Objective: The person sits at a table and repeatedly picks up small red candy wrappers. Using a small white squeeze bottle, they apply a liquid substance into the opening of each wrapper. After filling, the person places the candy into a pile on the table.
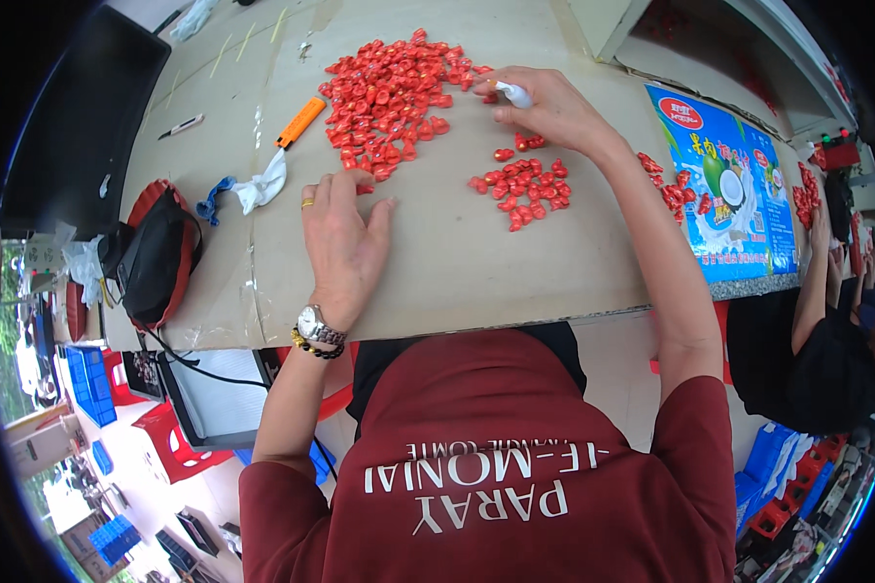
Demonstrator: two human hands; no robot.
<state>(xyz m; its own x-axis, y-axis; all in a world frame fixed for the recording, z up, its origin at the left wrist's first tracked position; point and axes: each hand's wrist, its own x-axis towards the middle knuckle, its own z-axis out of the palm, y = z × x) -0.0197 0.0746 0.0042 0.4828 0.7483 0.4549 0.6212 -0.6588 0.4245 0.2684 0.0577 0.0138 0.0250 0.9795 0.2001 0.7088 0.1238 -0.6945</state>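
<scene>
A large heap of small glossy red pieces (384,97), their kind too small to make out, lies on the table. My left hand (345,238), with a watch and bracelets at its wrist, rests by the heap's near edge. Its thumb stands apart from the fingers, and a single red piece (365,188) lies against the fingertips. At the heap's right side, my right hand (551,109) is closed around a small white squeeze bottle (513,93) with an orange-tinted tip. Nearer to me sits a smaller group of red pieces (525,189).
An orange utility knife (301,121), a white crumpled cloth (261,183) and a pen (181,126) lie left. Beyond them are a black-and-red bag (161,255) and a dark panel (83,126). At right, more red pieces border a blue printed sheet (724,189); another person (807,340) sits there.
</scene>
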